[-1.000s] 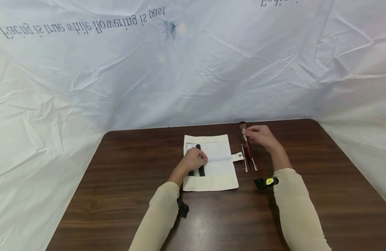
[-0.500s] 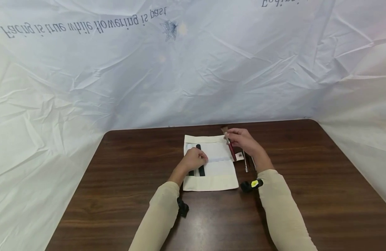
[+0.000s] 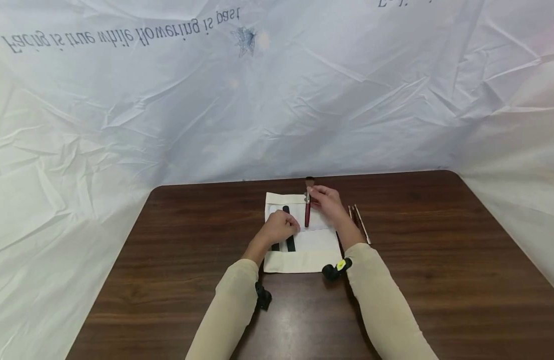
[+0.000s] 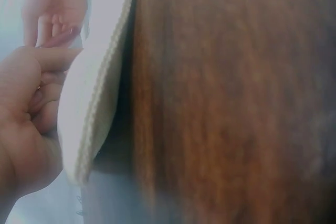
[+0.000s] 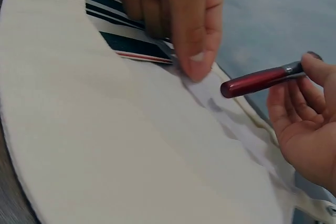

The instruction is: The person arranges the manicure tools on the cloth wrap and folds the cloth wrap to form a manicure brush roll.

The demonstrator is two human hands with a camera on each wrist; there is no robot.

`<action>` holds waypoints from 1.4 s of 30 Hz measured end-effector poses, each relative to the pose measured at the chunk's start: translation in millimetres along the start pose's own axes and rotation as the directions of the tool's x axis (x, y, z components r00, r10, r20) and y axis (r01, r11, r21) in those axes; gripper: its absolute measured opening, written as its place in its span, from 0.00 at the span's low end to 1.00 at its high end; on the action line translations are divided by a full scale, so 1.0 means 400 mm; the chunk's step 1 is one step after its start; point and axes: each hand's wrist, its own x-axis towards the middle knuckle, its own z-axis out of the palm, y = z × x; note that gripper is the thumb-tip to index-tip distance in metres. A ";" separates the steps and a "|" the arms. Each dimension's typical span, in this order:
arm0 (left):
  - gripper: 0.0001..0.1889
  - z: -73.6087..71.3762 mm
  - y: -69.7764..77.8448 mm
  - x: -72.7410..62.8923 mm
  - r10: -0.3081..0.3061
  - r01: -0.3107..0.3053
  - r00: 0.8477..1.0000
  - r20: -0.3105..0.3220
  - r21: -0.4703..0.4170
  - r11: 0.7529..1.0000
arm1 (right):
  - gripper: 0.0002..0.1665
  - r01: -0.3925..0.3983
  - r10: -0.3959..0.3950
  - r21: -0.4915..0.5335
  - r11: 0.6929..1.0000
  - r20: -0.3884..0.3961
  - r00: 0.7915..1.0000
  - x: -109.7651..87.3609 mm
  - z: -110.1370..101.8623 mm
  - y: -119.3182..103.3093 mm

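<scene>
A cream cloth brush roll [image 3: 319, 250] lies unfolded on the table. My left hand [image 3: 280, 227] is over its left half, and in the right wrist view the thumb and finger pinch the edge of a thin white pocket [image 5: 210, 100]. Dark flat strips [image 3: 291, 243] sit in the roll beneath that hand. My right hand [image 3: 328, 201] pinches a makeup brush [image 3: 307, 215] near its ferrule, bristles pointing away and red handle toward me. The handle's end [image 5: 228, 89] hovers close to the pocket edge, just right of the left fingertips.
Right of the roll, several slim tools [image 3: 361, 223] lie on the brown wooden table [image 3: 177, 265], partly behind the right forearm. A white printed sheet [image 3: 277, 110] hangs behind the table's far edge.
My right hand has carried the makeup brush leftward from beside the slim tools to over the roll, and the brush has turned more upright in view. The left hand has stayed in place.
</scene>
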 end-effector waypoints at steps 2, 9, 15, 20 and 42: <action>0.10 0.002 -0.001 0.001 0.006 -0.006 1.000 -0.001 0.001 1.000 | 0.21 -0.021 0.024 0.098 0.995 -0.028 0.999 0.006 0.008 0.011; 0.10 0.005 -0.001 0.001 0.012 -0.012 1.000 -0.005 -0.051 0.999 | 0.05 -0.017 0.029 0.191 0.982 -0.061 0.998 0.018 0.018 0.029; 0.09 0.003 -0.001 0.001 0.004 -0.004 1.000 -0.001 -0.058 0.998 | 0.03 -0.025 0.027 0.108 0.994 -0.015 1.000 0.018 0.019 0.023; 0.10 0.004 0.000 0.001 0.010 -0.010 1.000 0.002 -0.064 0.998 | 0.15 -0.065 0.074 -0.129 0.990 0.061 0.995 0.019 0.008 0.012; 0.09 0.006 -0.001 -0.005 -0.033 0.029 0.999 -0.029 -0.125 0.992 | 0.11 -0.222 0.333 -0.524 0.822 0.126 0.935 -0.022 0.018 -0.037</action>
